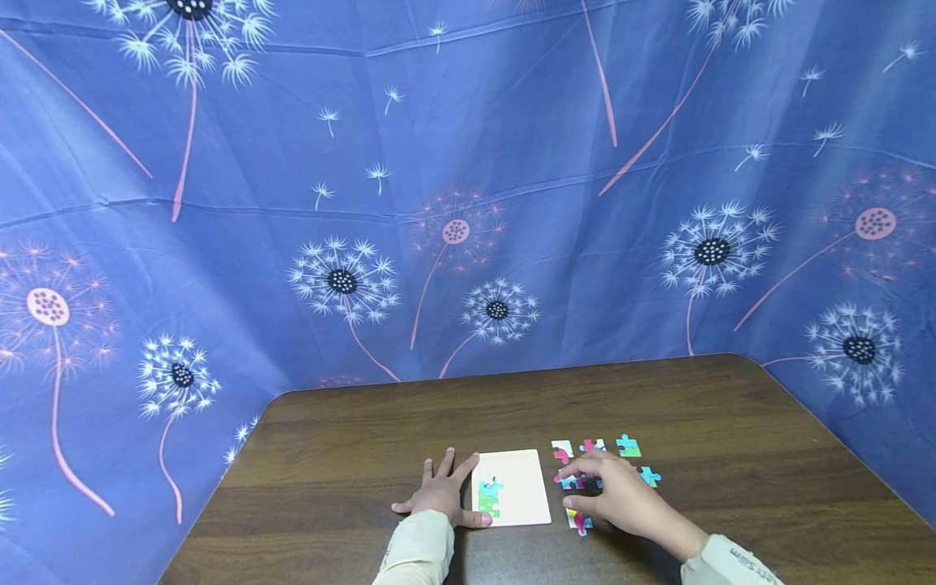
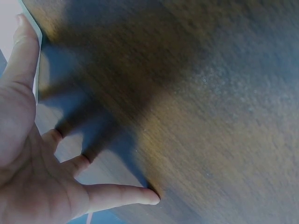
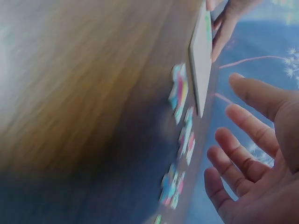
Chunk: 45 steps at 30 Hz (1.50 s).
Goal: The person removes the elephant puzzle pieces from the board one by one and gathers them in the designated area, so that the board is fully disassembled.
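Note:
A pale square puzzle board (image 1: 522, 487) lies on the table, with joined green and light-blue jigsaw pieces (image 1: 489, 505) at its left side. My left hand (image 1: 439, 491) is spread out, its thumb on the board's lower left edge and its other fingers on the wood. Over the loose jigsaw pieces to the board's right hovers my right hand (image 1: 617, 491), fingers loosely bent and nothing between them. In the right wrist view these fingers (image 3: 254, 128) are apart from the pieces. A yellow, red and blue piece (image 1: 580, 520) lies below its thumb. The hand partly hides the middle pieces.
More loose pieces lie behind the right hand, including a blue-green one (image 1: 628, 445) and a white-red one (image 1: 562, 451). Another blue piece (image 1: 649, 476) sits to its right. The brown wooden table (image 1: 329, 463) ends against a blue dandelion-patterned cloth (image 1: 439, 122).

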Motion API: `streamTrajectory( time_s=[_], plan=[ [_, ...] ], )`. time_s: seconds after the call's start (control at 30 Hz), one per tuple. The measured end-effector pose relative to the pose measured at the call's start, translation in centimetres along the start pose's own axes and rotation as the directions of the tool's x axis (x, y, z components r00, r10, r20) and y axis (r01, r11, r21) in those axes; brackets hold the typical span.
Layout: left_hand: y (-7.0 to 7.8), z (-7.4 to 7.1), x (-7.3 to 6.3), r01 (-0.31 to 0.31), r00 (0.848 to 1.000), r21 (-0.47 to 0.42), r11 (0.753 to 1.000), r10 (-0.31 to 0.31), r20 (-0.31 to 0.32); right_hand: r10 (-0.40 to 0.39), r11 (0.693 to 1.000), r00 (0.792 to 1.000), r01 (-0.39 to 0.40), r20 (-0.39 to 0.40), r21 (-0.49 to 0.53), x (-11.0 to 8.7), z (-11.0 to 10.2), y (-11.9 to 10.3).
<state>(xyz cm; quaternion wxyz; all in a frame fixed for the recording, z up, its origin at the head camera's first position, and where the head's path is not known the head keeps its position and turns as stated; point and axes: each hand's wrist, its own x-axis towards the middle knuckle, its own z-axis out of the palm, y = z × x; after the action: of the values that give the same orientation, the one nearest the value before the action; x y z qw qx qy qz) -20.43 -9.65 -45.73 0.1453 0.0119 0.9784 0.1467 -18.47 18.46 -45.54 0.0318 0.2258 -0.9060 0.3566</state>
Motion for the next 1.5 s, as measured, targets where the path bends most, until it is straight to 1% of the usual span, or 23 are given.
streamTrajectory(
  time_s=[0.07, 0.13, 0.43, 0.57, 0.7, 0.77, 0.93, 1.0, 1.1, 1.3, 1.37, 1.5],
  plan=[
    [0.1, -0.1, -0.1, 0.001, 1.0, 0.0, 1.0, -0.001, 0.001, 0.007, 0.999, 1.0, -0.007, 0.016, 0.046, 0.5, 0.3, -0.5],
    [0.1, -0.1, -0.2, 0.002, 1.0, 0.002, 1.0, -0.002, 0.001, 0.005, 0.998, 1.0, -0.007, 0.025, 0.07, 0.9, 0.6, -0.9],
    [0.2, -0.1, -0.3, 0.016, 1.0, 0.007, 1.0, -0.015, -0.009, 0.02, 0.998, 1.0, -0.021, 0.012, 0.064, 2.8, 2.7, -2.6],
    [0.2, 0.1, -0.1, 0.02, 1.0, 0.007, 1.0, -0.02, -0.008, 0.017, 1.0, 1.0, -0.017, -0.004, 0.02, 3.5, 3.6, -3.1],
    [0.1, 0.3, 0.1, 0.021, 1.0, -0.004, 1.0, -0.021, -0.011, 0.024, 1.0, 1.0, -0.024, -0.003, -0.009, 4.1, 4.5, -3.6],
    [-0.1, 0.5, 0.3, 0.027, 1.0, 0.007, 1.0, -0.027, -0.002, 0.026, 1.0, 1.0, -0.026, 0.003, -0.017, 4.5, 4.9, -3.8],
    [-0.2, 0.5, 0.1, 0.017, 1.0, 0.016, 1.0, -0.017, -0.006, 0.023, 0.997, 1.0, -0.023, 0.004, -0.08, 5.3, 6.0, -4.6],
    [0.0, 0.2, -0.3, 0.003, 1.0, 0.005, 1.0, -0.003, -0.025, 0.022, 0.993, 1.0, -0.021, 0.003, -0.113, 5.6, 6.3, -4.9],
    [0.1, -0.1, -0.6, -0.004, 0.999, 0.006, 1.0, 0.004, -0.035, 0.025, 0.984, 1.0, -0.024, 0.005, -0.179, 6.1, 6.8, -5.3],
    [0.3, -0.3, -0.9, 0.002, 0.999, 0.02, 1.0, -0.001, -0.036, -0.005, 0.947, 1.0, 0.0, -0.015, -0.321, 6.5, 7.8, -5.5],
    [0.4, -0.4, -0.9, 0.001, 0.999, 0.016, 1.0, 0.0, -0.04, -0.018, 0.942, 0.999, 0.008, -0.027, -0.335, 6.6, 8.0, -5.6],
    [0.4, -0.6, -1.1, 0.0, 0.999, 0.009, 1.0, 0.0, -0.045, -0.015, 0.943, 0.999, 0.001, -0.04, -0.332, 6.8, 8.2, -5.7]
  ],
)
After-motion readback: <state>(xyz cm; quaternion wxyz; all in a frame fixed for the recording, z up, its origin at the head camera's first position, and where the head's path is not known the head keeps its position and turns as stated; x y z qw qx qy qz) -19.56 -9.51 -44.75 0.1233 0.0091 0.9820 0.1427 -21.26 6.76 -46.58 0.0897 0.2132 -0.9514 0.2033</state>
